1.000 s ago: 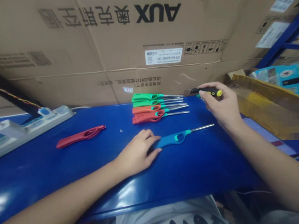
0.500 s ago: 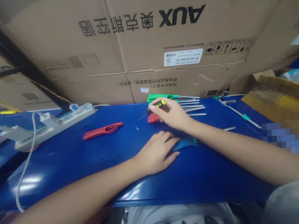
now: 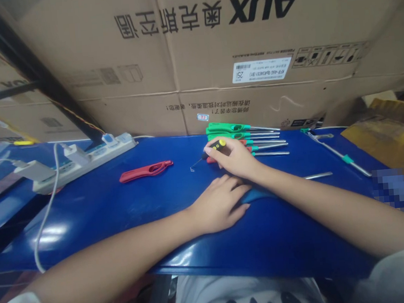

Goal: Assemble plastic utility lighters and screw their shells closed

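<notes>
My right hand [image 3: 235,158] is closed around a small screwdriver [image 3: 213,149] with a black and yellow handle; its thin tip points left at a tiny metal piece [image 3: 192,169] on the blue table [image 3: 122,209]. Fingers together, my left hand [image 3: 220,201] lies flat on the handle of a blue long-nosed lighter [image 3: 257,194], whose metal nozzle [image 3: 317,176] sticks out to the right under my right forearm. Just behind my right hand lies a row of green and red lighters [image 3: 243,136].
A red lighter shell half [image 3: 145,170] lies to the left. A white power strip [image 3: 83,158] with plugs and cables sits at the far left. A thin metal tube with a green fitting [image 3: 338,152] lies at the right. Large cardboard boxes [image 3: 194,54] wall the back.
My right hand carried the screwdriver from the right side across to the middle and lowered its tip toward the tiny metal piece. My left hand stayed on the blue lighter. The view swung left.
</notes>
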### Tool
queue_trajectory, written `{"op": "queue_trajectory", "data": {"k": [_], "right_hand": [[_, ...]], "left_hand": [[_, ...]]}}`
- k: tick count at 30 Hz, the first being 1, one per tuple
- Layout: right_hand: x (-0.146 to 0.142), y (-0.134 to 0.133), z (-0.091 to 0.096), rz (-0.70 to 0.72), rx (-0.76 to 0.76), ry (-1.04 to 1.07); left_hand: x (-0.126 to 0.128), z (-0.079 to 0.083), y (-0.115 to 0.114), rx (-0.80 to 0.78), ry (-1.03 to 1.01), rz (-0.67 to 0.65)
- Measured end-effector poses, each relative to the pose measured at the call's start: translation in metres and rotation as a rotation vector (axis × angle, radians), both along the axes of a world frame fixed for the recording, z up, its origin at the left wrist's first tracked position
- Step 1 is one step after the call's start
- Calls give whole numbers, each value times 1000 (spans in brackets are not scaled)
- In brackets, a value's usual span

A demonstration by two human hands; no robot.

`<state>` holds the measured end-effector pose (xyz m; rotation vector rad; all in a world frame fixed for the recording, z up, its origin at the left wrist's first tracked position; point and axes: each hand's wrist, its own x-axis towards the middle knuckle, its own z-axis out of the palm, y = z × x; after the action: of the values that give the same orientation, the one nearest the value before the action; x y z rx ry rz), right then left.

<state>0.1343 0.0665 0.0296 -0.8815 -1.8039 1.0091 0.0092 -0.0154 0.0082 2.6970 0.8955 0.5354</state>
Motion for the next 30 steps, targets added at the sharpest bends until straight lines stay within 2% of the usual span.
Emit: {"op": "queue_trajectory", "data": {"k": [6,14,30], "right_hand": [[-1,-5,7,48,-70,79],[0,-9,23,8,-159,194],[3,-10,27,-18,-154,201]], "left_hand": [[-1,0,1,3,-1,-4],[-1,2,0,-35,18,15],[-2,1,1,-33,24,6]]}}
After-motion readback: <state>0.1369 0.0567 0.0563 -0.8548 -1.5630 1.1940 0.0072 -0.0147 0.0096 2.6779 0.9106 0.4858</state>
